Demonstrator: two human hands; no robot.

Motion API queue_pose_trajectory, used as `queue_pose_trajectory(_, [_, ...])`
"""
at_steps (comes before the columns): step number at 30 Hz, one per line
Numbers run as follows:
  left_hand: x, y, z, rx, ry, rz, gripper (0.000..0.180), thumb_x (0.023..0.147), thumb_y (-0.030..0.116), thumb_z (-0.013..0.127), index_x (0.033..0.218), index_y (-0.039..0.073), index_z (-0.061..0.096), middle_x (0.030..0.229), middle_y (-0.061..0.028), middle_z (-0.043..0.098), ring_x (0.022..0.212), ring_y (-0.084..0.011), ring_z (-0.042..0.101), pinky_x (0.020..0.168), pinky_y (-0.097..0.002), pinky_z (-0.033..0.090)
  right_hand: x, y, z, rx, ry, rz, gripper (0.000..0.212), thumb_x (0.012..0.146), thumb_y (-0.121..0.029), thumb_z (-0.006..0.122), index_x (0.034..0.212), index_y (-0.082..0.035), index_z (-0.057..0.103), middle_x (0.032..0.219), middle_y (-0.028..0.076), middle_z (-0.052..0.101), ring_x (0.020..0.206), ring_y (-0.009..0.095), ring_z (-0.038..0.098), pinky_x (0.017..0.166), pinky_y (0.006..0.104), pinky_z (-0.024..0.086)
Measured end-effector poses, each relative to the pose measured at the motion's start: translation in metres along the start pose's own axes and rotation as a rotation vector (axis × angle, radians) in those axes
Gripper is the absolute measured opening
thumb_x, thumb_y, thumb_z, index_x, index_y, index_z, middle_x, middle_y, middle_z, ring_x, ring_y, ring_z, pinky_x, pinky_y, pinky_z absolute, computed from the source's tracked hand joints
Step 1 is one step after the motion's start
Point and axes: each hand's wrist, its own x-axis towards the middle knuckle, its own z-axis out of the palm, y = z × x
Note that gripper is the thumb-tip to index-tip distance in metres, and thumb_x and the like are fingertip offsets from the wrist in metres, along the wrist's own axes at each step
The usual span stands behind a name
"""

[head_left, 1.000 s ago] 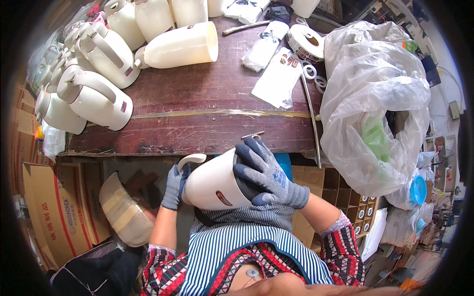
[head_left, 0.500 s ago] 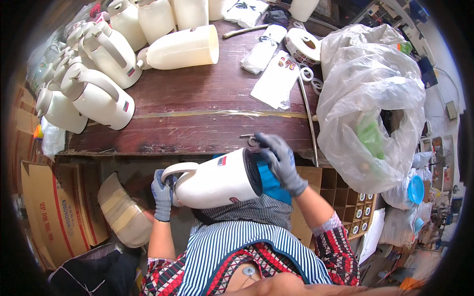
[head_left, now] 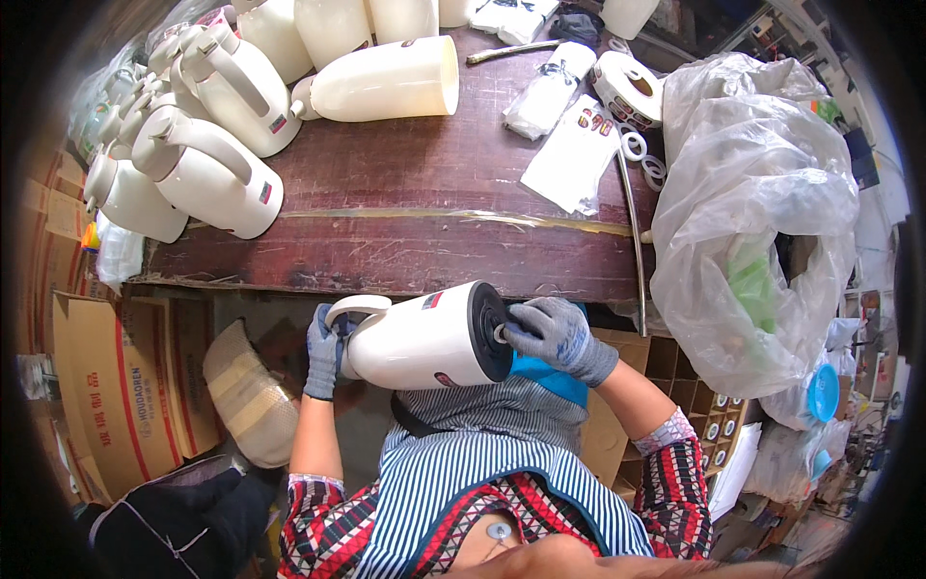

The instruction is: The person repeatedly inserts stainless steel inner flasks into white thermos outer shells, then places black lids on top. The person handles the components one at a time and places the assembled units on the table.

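A white vacuum jug point(head_left: 415, 340) lies on its side across my lap, its black base point(head_left: 494, 336) facing right. My left hand point(head_left: 324, 352), in a grey glove, is closed around the jug's top end beside the handle point(head_left: 359, 305). At the base, the gloved fingers of my right hand point(head_left: 559, 336) are pinched on a small ring-shaped metal piece point(head_left: 500, 334) at its centre. The far end of that piece is hidden by the fingers and the base.
Several finished-looking white jugs point(head_left: 207, 174) stand at the table's left. A cream jug body point(head_left: 386, 82) lies behind them. A sticker roll point(head_left: 627, 89), white sheets point(head_left: 576, 154), a metal rod point(head_left: 632, 241) and a large plastic bag point(head_left: 752, 222) occupy the right. Cardboard boxes point(head_left: 116, 386) stand lower left.
My right hand has come down from the table's edge to the jug's base. The small metal piece that lay at that edge is now at my fingers. The jug's base has turned more into view.
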Motion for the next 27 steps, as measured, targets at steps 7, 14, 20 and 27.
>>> queue_pose_trajectory(7, [0.027, -0.006, -0.014, 0.126, -0.317, -0.120, 0.035, 0.101, 0.029, 0.066, 0.122, 0.000, 0.069, 0.117, -0.0115, 0.074, 0.103, -0.0196, 0.070, 0.091, -0.0359, 0.056, 0.002, 0.009, 0.003, 0.007, -0.005, -0.272, 0.032, 0.079, -0.025, 0.078, 0.110, -0.018, 0.072, 0.112, 0.011, 0.067, 0.094, 0.029, 0.070, 0.079, 0.0362, 0.064])
queue_pose_trajectory(14, [-0.002, 0.006, -0.011, 0.243, -0.572, -0.198, 0.036, 0.103, 0.031, 0.058, 0.123, 0.002, 0.067, 0.106, -0.0184, 0.073, 0.095, -0.0287, 0.069, 0.082, -0.0391, 0.054, -0.013, -0.021, -0.012, -0.063, -0.127, -0.476, 0.038, 0.084, -0.018, 0.061, 0.120, -0.006, 0.060, 0.119, 0.017, 0.064, 0.101, 0.029, 0.068, 0.080, 0.0341, 0.061])
queue_pose_trajectory(20, [-0.029, 0.054, 0.034, 0.265, -0.930, -0.010, 0.037, 0.103, 0.025, 0.061, 0.136, 0.008, 0.064, 0.130, -0.0099, 0.069, 0.118, -0.0215, 0.066, 0.102, -0.0364, 0.053, -0.015, -0.030, -0.036, 0.013, -0.068, -0.365, 0.036, 0.080, -0.019, 0.065, 0.116, -0.014, 0.063, 0.122, 0.016, 0.062, 0.101, 0.027, 0.068, 0.079, 0.0348, 0.061])
queue_pose_trajectory(27, [-0.030, 0.034, 0.030, 0.164, -0.908, -0.198, 0.036, 0.102, 0.019, 0.060, 0.137, 0.007, 0.062, 0.133, -0.0115, 0.068, 0.121, -0.0247, 0.065, 0.104, -0.0386, 0.052, 0.003, -0.050, -0.073, 0.067, -0.306, -0.344, 0.041, 0.081, -0.021, 0.063, 0.121, -0.011, 0.060, 0.120, 0.014, 0.062, 0.093, 0.025, 0.065, 0.073, 0.0364, 0.056])
